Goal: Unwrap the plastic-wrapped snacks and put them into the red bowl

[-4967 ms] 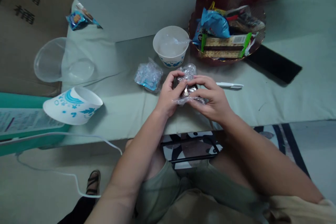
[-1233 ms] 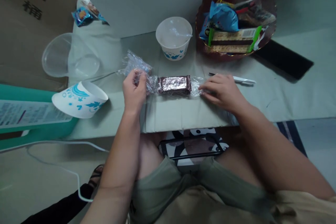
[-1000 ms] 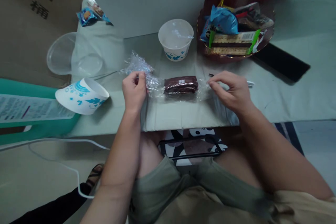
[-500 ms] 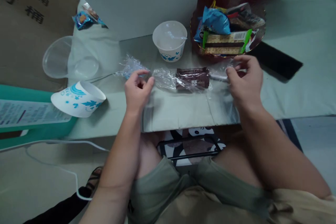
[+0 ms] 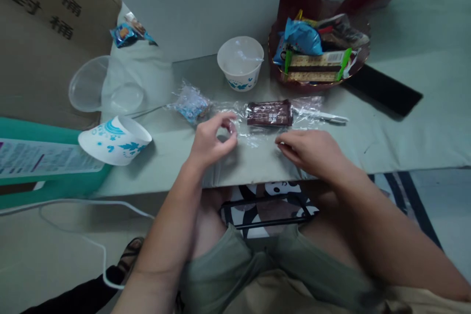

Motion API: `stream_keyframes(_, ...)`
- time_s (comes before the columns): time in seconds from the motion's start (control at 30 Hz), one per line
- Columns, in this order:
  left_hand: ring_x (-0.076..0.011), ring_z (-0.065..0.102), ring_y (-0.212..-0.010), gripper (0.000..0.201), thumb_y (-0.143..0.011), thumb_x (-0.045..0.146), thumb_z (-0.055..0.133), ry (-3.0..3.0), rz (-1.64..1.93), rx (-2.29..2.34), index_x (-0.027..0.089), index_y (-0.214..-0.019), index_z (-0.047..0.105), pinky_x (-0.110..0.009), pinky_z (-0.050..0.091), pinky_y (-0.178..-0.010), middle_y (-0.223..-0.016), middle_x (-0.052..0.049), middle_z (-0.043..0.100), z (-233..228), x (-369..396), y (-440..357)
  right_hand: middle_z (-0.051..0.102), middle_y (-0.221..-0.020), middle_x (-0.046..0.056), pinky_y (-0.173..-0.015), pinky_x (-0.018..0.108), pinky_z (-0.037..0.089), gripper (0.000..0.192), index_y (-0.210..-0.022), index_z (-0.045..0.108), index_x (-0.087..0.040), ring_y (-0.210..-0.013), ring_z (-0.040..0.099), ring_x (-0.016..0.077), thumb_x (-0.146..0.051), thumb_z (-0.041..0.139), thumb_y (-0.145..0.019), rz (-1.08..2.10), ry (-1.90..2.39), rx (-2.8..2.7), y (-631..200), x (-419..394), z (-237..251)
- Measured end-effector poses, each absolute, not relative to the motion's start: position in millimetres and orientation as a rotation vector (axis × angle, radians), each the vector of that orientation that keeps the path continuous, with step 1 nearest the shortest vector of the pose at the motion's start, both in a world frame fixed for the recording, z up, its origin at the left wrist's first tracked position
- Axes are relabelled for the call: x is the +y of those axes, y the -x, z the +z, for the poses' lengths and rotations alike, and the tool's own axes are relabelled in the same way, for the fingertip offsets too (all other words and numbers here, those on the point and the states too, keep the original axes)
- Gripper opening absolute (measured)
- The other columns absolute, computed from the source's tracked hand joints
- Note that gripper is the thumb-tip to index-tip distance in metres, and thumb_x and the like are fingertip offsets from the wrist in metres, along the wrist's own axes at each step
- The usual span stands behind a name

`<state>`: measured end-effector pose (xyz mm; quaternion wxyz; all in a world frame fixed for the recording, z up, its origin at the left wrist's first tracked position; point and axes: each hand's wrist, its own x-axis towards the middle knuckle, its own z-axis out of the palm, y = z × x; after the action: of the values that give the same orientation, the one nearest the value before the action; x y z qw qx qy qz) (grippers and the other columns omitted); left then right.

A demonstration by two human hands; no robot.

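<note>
A dark brown wrapped snack point(image 5: 270, 113) lies on clear crinkled plastic wrap point(image 5: 252, 133) in the middle of the table. My left hand point(image 5: 213, 141) is at the wrap's left side, thumb and fingers curved with a gap between them. My right hand point(image 5: 311, 153) is just below the snack, fingertips pinched together near the wrap's lower edge; whether they grip the film cannot be seen. To the snack's right lies a slim white stick-like item point(image 5: 333, 118) in clear film. A clear packet with blue print point(image 5: 191, 104) rests left of the wrap.
Behind the wrap stands a white paper bowl point(image 5: 241, 66). A gold-rimmed basket point(image 5: 312, 83) of snacks and a black flat object point(image 5: 386, 92) are at right. At left are a tipped paper bowl point(image 5: 116, 141), a clear plastic container point(image 5: 127, 95) and a green container point(image 5: 81, 176).
Both hands have moved inward and toward the table's front edge. My right hand has left the white stick-like item, which now lies free. My left hand has moved away from the blue-printed packet.
</note>
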<state>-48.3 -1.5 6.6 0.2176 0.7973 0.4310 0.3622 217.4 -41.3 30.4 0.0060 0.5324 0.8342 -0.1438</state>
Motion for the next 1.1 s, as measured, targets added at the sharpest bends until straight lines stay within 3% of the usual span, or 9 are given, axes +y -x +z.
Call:
stream_keyframes(0.27, -0.0119, 0.056, -0.049, 0.017, -0.081, 0.033, 0.062, -1.864, 0.296, 1.104, 0.02, -0.086, 0.072, -0.024, 0.042, -0.051, -0.055, 0.003, 0.063, 37, -27, 58, 0.073, -0.072, 0.009, -0.056, 0.034, 0.035, 0.037, -0.115, 0.076, -0.024, -0.058, 0.058, 0.0247, -0.035, 0.05, -0.091, -0.297, -2.196, 2.354, -223, -43, 20)
stream_keyframes(0.4, -0.0125, 0.052, -0.047, 0.027, -0.087, 0.043, 0.061, -1.887, 0.531, 1.37, 0.02, -0.076, 0.069, -0.026, 0.041, -0.053, -0.049, 0.003, 0.056, 36, -24, 55, 0.072, -0.071, 0.007, -0.062, 0.038, 0.047, 0.056, -0.142, 0.063, -0.024, -0.061, 0.06, 0.0259, -0.034, 0.055, -0.087, -0.309, -2.351, 2.509, -222, -33, 7)
stream_keyframes(0.53, -0.0264, 0.066, -0.096, 0.043, -0.071, 0.045, 0.081, -2.257, 0.766, 1.449, 0.019, -0.104, 0.073, -0.041, 0.052, -0.09, -0.101, -0.009, 0.073, 24, -12, 45, 0.076, -0.1, 0.012, -0.078, 0.045, 0.053, 0.065, -0.152, 0.051, -0.019, -0.087, 0.069, 0.0311, -0.027, 0.05, -0.087, -0.457, -2.31, 2.737, -214, -20, 5)
stream_keyframes(0.6, -0.034, 0.059, -0.123, 0.064, -0.066, 0.044, 0.086, -2.335, 0.682, 1.399, 0.019, -0.122, 0.069, -0.048, 0.046, -0.106, -0.131, -0.015, 0.066, 16, -6, 41, 0.074, -0.115, 0.012, -0.087, 0.046, 0.053, 0.066, -0.152, 0.046, -0.021, -0.1, 0.069, 0.0308, -0.023, 0.048, -0.086, -0.619, -2.245, 2.873, -209, -14, 6)
stream_keyframes(0.67, -0.0325, 0.057, -0.129, 0.058, -0.073, 0.034, 0.08, -2.292, 0.619, 1.371, 0.018, -0.127, 0.065, -0.046, 0.046, -0.109, -0.137, -0.016, 0.063, 10, 0, 40, 0.07, -0.125, 0.013, -0.092, 0.046, 0.053, 0.061, -0.146, 0.047, -0.022, -0.111, 0.067, 0.0303, -0.021, 0.047, -0.084, -0.76, -2.205, 2.983, -207, -10, 6)
stream_keyframes(0.8, -0.0207, 0.067, -0.088, 0.009, -0.088, 0.022, 0.056, -1.998, 0.736, 1.54, 0.019, -0.09, 0.065, -0.034, 0.051, -0.084, -0.091, -0.006, 0.072, 6, 14, 37, 0.069, -0.12, 0.015, -0.095, 0.046, 0.051, 0.024, -0.11, 0.057, -0.022, -0.125, 0.062, 0.0324, -0.028, 0.05, -0.087, -0.793, -1.937, 3.137, -206, -8, 8)
stream_keyframes(0.87, -0.0174, 0.061, -0.072, 0.016, -0.092, 0.025, 0.052, -1.788, 0.854, 1.6, 0.021, -0.078, 0.058, -0.031, 0.048, -0.073, -0.073, -0.001, 0.065, 6, 20, 34, 0.068, -0.127, 0.015, -0.103, 0.048, 0.047, 0.015, -0.098, 0.059, -0.023, -0.131, 0.058, 0.0339, -0.033, 0.055, -0.088, -0.672, -1.71, 3.148, -206, -9, 9)
stream_keyframes(0.97, -0.0155, 0.062, -0.071, 0.019, -0.094, 0.023, 0.047, -1.447, 0.919, 1.457, 0.022, -0.075, 0.049, -0.028, 0.048, -0.068, -0.075, -0.001, 0.066, 8, 26, 27, 0.055, -0.153, 0.011, -0.114, 0.055, 0.038, 0.039, -0.122, 0.063, -0.024, -0.141, 0.047, 0.0382, -0.035, 0.064, -0.084, -0.481, -1.604, 3.008, -202, -12, 9)
stream_keyframes(1.1, -0.0122, 0.057, -0.055, 0.017, -0.094, 0.025, 0.046, -1.106, 0.821, 1.241, 0.023, -0.078, 0.04, -0.024, 0.041, -0.053, -0.079, -0.002, 0.068, 15, 25, 22, 0.053, -0.155, 0.013, -0.113, 0.06, 0.034, 0.077, -0.154, 0.044, -0.025, -0.14, 0.046, 0.0418, -0.036, 0.07, -0.082, -0.405, -1.678, 2.841, -196, -14, 10)
